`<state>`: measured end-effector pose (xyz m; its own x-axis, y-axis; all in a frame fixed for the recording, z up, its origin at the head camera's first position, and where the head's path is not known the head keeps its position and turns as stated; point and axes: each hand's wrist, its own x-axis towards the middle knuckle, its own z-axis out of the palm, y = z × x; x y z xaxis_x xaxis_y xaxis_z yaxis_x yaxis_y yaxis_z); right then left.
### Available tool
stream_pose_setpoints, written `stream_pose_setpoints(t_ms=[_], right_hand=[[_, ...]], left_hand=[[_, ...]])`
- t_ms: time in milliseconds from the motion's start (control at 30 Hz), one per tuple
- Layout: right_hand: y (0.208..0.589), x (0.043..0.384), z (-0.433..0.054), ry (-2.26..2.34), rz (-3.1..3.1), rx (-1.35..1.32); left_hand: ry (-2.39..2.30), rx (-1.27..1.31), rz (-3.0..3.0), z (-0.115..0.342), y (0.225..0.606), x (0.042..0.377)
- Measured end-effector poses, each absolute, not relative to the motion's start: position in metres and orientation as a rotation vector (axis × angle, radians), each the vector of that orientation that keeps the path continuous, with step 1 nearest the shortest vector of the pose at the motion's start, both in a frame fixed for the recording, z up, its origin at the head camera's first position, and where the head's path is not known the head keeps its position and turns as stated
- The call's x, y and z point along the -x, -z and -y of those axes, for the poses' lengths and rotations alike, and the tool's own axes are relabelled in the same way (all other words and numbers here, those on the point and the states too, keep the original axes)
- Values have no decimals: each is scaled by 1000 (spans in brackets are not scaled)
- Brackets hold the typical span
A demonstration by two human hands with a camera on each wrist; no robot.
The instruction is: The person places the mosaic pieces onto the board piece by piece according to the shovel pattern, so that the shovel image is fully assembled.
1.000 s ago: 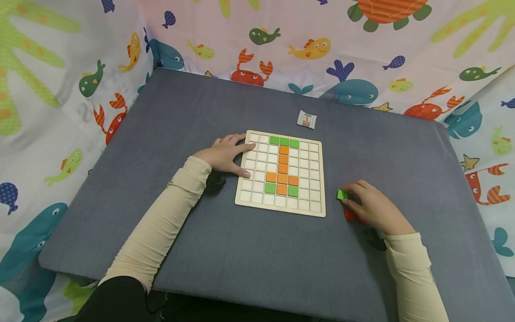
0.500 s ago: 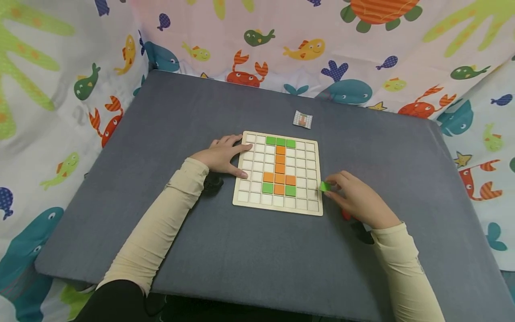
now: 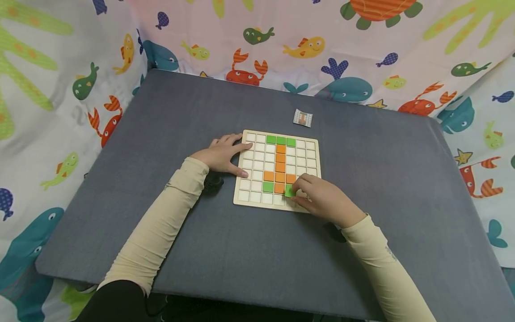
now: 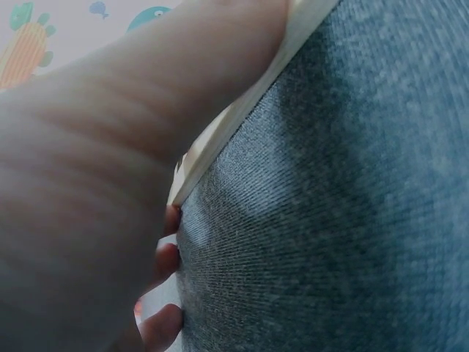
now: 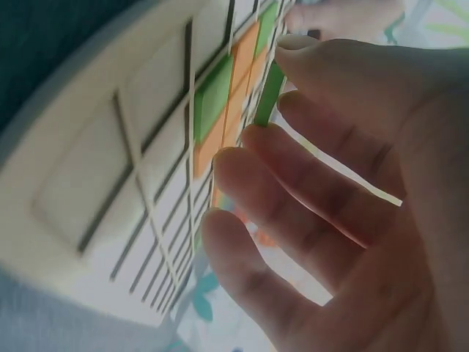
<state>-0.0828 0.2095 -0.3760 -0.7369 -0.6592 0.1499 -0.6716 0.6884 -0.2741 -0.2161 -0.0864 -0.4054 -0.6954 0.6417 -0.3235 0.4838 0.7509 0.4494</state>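
A square wooden grid board (image 3: 263,206) lies on the grey table, with white cells and an upright pattern of orange tiles (image 3: 280,167) and green tiles (image 3: 281,140). My left hand (image 3: 219,156) rests at the board's left side, fingers spread, thumb and index finger lying over its edge. Over the lower right of the pattern, my right hand (image 3: 327,200) pinches a green tile (image 5: 270,94) between thumb and fingertips. The held tile overlaps the pattern's lower right green cell in the head view. Another green tile (image 5: 212,101) sits in the board close beside it.
A small printed card (image 3: 302,118) lies beyond the board's far edge. A cloth with sea animals (image 3: 297,27) hangs around the table's back and sides. A dark wrist device (image 3: 335,232) shows under the right wrist.
My right hand has carried the green tile leftward from the table onto the board. A red object once seen under that hand is now hidden by the wrist. The left hand stays put.
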Motion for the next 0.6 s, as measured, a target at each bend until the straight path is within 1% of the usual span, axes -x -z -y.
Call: stream_pose_setpoints(t_ms=[267, 600], right_hand=[[386, 82, -191, -485, 2807, -1210], [389, 81, -189, -480, 2767, -1260]], left_hand=[[-465, -855, -2493, 87, 405, 216], [-455, -840, -2493, 85, 405, 216]])
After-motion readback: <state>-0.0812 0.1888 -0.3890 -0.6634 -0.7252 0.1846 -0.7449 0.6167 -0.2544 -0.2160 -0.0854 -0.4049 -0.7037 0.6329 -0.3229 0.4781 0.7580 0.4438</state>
